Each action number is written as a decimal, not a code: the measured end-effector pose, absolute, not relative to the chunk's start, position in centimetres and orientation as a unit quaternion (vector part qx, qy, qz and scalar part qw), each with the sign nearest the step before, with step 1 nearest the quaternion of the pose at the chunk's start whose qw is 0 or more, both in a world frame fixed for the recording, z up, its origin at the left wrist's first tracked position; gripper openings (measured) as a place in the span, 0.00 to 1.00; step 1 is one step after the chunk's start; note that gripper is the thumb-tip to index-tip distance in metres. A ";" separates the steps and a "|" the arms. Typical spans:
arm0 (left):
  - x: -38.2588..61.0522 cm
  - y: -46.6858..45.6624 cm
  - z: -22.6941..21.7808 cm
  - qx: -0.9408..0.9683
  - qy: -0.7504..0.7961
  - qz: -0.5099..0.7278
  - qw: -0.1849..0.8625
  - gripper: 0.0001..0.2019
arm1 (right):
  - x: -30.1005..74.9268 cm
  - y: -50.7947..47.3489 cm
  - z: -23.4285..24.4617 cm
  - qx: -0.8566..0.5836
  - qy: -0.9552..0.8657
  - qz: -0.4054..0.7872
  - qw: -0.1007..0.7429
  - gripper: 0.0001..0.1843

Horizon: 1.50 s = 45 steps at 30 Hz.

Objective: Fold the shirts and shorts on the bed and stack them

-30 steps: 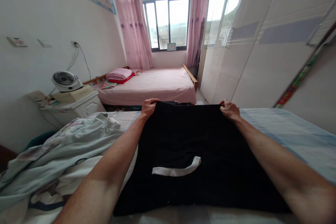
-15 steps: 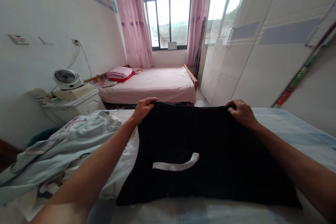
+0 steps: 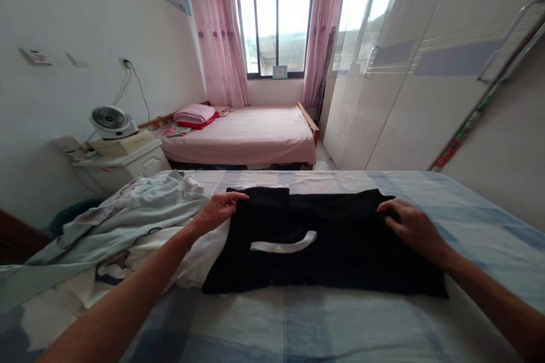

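Black garment (image 3: pixel 349 249) lies between – right grip (image 3: pixel 415 229) pinching its far corner, left grip (image 3: pixel 219 210) touching the other, closure unclear.

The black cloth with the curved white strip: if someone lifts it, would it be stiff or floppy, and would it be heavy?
The black cloth is probably floppy, because its far edge lies uneven and creased. It seems rather light for its size, as it lies thin on the blue-and-white checked sheet. Being spread flat, it is unlikely to roll.
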State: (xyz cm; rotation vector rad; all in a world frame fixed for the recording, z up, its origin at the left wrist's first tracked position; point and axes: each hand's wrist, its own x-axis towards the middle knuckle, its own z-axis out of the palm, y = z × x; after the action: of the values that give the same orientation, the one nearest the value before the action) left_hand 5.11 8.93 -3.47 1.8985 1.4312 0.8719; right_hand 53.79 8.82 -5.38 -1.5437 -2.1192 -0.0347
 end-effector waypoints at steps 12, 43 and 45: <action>4.4 14.6 -2.1 0.741 0.628 0.236 0.037 0.20 | 55.3 12.1 -4.3 -0.752 -0.627 0.019 0.203 0.24; 6.6 14.5 -3.7 0.709 0.689 0.136 -0.063 0.16 | 53.5 9.3 -5.1 -0.741 -0.624 -0.053 0.244 0.22; 6.7 13.2 -3.1 0.713 0.668 0.182 -0.114 0.16 | 53.1 8.2 -5.3 -0.661 -0.709 -0.075 0.235 0.18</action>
State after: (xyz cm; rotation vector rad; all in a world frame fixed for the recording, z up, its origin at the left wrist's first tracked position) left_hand 6.74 13.19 -3.05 2.4165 2.2652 0.6172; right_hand 53.08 8.19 -5.28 -1.8135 -1.9443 -0.2071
